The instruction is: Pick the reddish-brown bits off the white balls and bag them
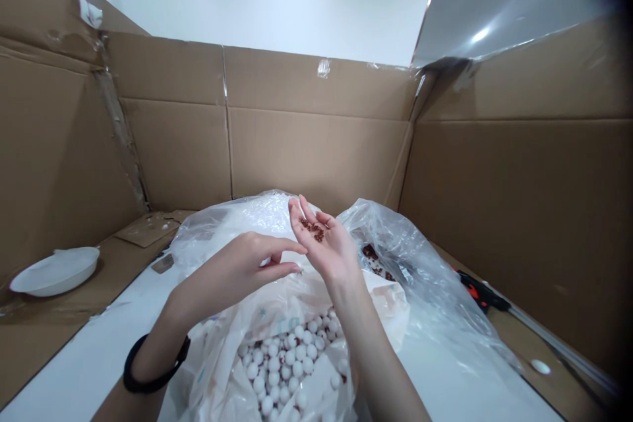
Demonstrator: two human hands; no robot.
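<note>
My right hand (326, 244) is palm up above the bags, slightly cupped, with a small heap of reddish-brown bits (312, 229) on the palm and fingers. Close beside it on the left, my left hand (267, 257) has its index finger and thumb apart; the fingertip is near the edge of the right palm. A black band circles the left wrist. Below both hands lies an open whitish plastic bag (237, 323) full of small white balls (291, 362), with red-brown bits among them. Behind the right wrist, more dark bits (376, 262) lie in clear plastic.
Clear plastic sheeting (425, 277) spreads over the white surface. A white dish (57, 271) sits on cardboard at left. At right lie a black and red tool (481, 291) with a long metal rod and a small white disc (541, 366). Cardboard walls (316, 151) stand around.
</note>
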